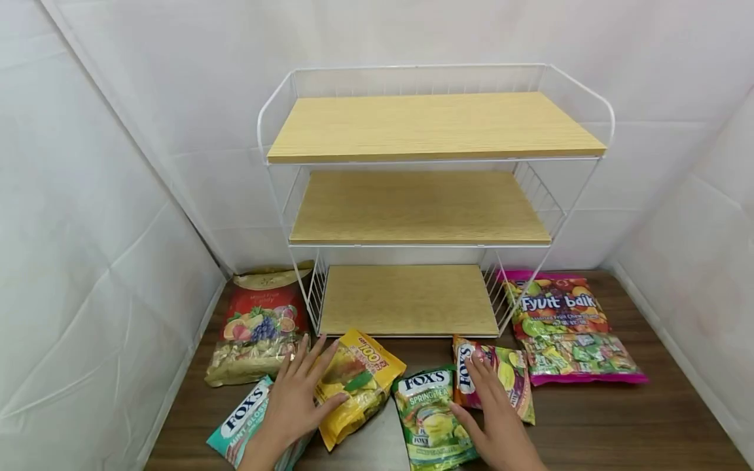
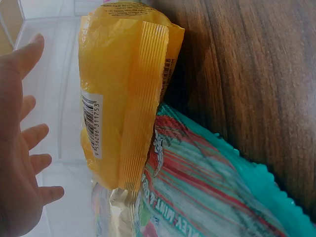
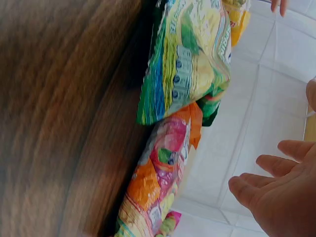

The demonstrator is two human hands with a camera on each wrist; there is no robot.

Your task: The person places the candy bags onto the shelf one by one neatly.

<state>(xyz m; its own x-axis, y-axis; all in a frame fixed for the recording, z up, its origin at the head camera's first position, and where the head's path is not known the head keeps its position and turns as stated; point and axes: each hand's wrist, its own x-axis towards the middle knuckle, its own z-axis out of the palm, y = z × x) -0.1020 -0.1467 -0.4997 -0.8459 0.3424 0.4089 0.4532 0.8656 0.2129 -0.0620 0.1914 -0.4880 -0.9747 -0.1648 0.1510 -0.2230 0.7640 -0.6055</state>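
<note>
My left hand (image 1: 297, 396) hovers with spread fingers over a teal Fox's mint candy bag (image 1: 238, 422) and beside a yellow candy bag (image 1: 359, 383). In the left wrist view, the yellow bag's back (image 2: 111, 98) shows a barcode, with a gap between it and the hand (image 2: 22, 148). My right hand (image 1: 495, 415), fingers extended, is above a green Fox's Spring Tea bag (image 1: 432, 418) and an orange-pink Fox's fruit candy bag (image 1: 506, 376). The right wrist view shows that hand (image 3: 281, 187) apart from both bags. Neither hand holds anything.
A white wire rack with three wooden shelves (image 1: 421, 206) stands behind the bags. To its left lies a red and gold mixed fruit candy bag (image 1: 262, 327), to its right a Fyvit baik bag (image 1: 571, 327). White sheeting (image 1: 106, 261) encloses the dark wooden table (image 1: 589, 432).
</note>
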